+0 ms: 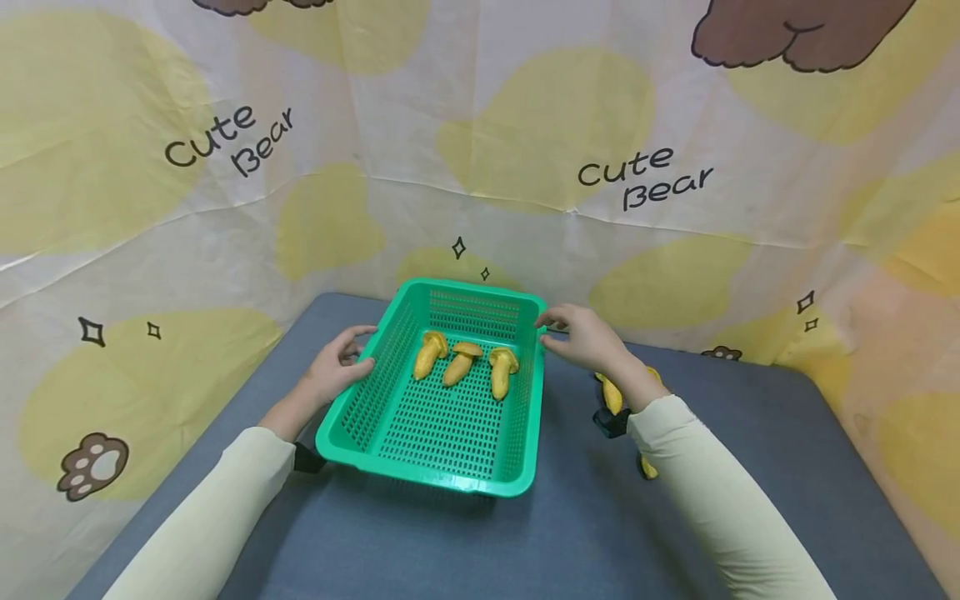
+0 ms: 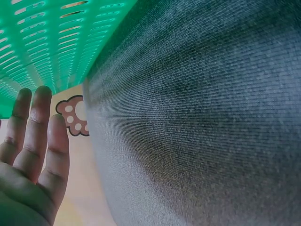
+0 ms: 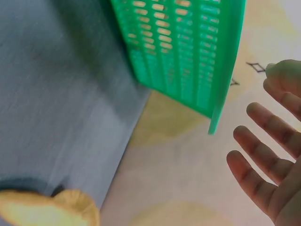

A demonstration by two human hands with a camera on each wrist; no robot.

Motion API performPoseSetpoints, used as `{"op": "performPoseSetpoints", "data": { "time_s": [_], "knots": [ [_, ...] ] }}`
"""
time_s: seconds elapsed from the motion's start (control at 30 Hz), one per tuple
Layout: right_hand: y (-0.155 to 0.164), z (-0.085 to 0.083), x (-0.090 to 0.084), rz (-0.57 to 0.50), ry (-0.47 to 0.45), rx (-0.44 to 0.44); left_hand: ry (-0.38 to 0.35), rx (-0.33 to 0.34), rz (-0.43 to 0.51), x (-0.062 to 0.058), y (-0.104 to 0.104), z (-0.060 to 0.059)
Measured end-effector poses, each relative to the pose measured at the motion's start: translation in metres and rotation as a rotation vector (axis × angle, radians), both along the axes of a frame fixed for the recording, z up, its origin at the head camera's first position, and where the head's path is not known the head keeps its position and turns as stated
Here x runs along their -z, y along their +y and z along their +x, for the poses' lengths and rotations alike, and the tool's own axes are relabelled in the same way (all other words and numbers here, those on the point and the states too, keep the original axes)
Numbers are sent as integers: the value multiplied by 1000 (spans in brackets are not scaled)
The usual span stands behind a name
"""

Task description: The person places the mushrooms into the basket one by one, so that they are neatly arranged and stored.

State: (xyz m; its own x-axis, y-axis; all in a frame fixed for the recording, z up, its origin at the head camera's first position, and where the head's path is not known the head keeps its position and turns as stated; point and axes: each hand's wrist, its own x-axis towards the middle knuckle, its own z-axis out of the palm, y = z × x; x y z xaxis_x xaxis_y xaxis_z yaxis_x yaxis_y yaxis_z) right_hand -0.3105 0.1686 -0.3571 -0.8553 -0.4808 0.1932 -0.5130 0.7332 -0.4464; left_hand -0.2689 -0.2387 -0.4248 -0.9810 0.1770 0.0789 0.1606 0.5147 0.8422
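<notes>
Two hands flank the green basket [image 1: 442, 400] on the tabletop [image 1: 675, 517], with three mushrooms [image 1: 463, 362] lying between them. The step looks like taking hold; next, both need firm rim grips. Left hand [image 1: 337, 367] touches the side wall, fingers loosely spread; right hand [image 1: 585, 333] hovers open at the far corner.

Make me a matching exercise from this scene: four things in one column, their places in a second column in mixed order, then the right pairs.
Things:
1. left hand
2. right hand
3. three yellow toy mushrooms
4. green plastic basket

Places:
A. lying inside the basket, toward its far end
B. on the grey table, between the two hands
C. at the basket's left wall
D. at the basket's far right corner

Pairs: 1-C, 2-D, 3-A, 4-B
</notes>
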Motion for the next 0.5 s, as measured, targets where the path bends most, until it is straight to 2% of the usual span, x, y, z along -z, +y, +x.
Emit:
{"op": "performPoseSetpoints", "data": {
  "time_s": [0.5],
  "knots": [
    [43, 0, 13, 104, -92, 83, 0, -3, 4, -1, 0, 1]
  ]
}}
